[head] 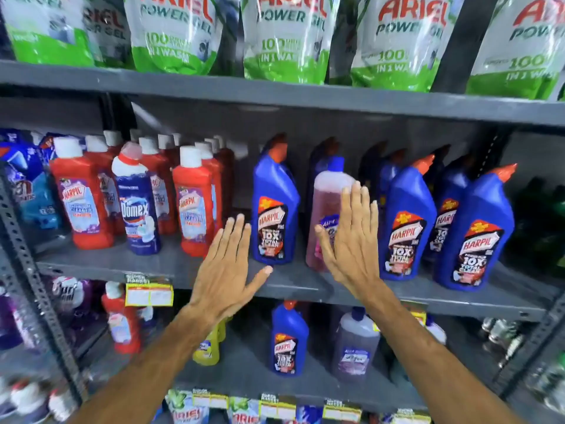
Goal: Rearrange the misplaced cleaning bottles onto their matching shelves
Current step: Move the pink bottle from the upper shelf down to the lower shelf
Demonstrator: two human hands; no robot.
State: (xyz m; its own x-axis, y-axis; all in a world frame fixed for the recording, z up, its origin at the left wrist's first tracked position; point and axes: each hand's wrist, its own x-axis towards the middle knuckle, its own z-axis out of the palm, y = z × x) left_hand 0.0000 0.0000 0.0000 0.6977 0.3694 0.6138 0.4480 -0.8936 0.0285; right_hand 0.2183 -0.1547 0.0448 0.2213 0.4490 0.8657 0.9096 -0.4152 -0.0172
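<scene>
Both hands, left hand (224, 264) and right hand (351, 240), spread empty; pink bottle (328, 209) behind right fingers looks full, heavy, slick: grasp its waist.

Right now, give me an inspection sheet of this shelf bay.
Surface: grey metal middle shelf, stocked.
Job's things: translucent pink bottle among blue Harpic bottles; dark blue Domex bottle among red Harpic bottles.
Clutter: yellow price tags.
Grippers: left hand open, empty; right hand open, flat before the pink bottle.
Cables: nothing seen.
Surroundings: green-white Ariel pouches above.
</scene>
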